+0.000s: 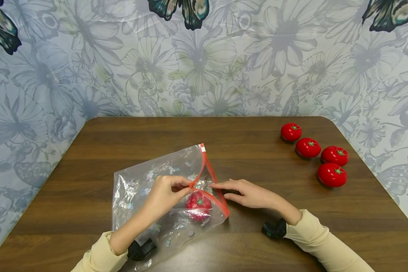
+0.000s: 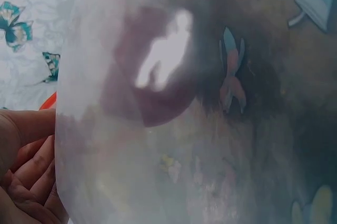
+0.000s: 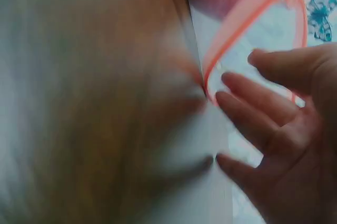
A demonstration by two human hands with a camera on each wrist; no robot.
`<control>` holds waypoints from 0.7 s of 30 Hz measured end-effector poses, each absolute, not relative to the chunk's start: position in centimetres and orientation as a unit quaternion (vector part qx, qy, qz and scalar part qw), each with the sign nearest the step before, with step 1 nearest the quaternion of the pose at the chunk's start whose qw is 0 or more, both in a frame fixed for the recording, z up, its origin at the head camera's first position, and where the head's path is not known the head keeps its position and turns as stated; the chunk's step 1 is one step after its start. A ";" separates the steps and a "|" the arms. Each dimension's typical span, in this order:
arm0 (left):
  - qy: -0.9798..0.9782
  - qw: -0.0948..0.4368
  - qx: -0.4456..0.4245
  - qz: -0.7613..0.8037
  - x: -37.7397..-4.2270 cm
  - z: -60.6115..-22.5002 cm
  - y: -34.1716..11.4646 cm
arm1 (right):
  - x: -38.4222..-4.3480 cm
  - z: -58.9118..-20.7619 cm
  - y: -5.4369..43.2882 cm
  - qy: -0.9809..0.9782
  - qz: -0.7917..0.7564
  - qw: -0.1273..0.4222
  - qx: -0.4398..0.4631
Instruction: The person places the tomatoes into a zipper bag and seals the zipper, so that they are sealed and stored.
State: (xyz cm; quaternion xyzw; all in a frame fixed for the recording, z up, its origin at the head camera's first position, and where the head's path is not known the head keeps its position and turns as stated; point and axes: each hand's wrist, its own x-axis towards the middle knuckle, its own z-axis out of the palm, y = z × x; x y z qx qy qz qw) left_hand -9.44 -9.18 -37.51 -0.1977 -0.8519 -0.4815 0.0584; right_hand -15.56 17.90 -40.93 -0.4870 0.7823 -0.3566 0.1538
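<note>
A clear zip bag (image 1: pixel 136 189) with an orange-red zip edge and small printed figures lies on the table, its mouth parted toward the right. Inside, close to the mouth, sits one red tomato (image 1: pixel 198 207). My left hand (image 1: pixel 166 194) pinches the upper layer of the bag's edge between thumb and fingers. At the opening, my right hand (image 1: pixel 248 193) has its fingers extended over the lower zip edge, holding nothing. In the right wrist view, the spread fingers (image 3: pixel 253 119) are beside the orange edge (image 3: pixel 237 29). Through the plastic, the left wrist view shows the tomato (image 2: pixel 152 71) hazily.
Several red tomatoes with green tops, among them a front one (image 1: pixel 331 175) and a back one (image 1: pixel 291 132), stand at the right rear of the brown wooden table (image 1: pixel 241 151). Behind the table hangs a floral wall covering (image 1: pixel 221 68).
</note>
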 end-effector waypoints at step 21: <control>-0.858 0.056 -0.188 -0.475 -9.3 -37.2 -9.2 | -18.3 -36.1 28.0 0.821 -0.511 -0.133 -0.219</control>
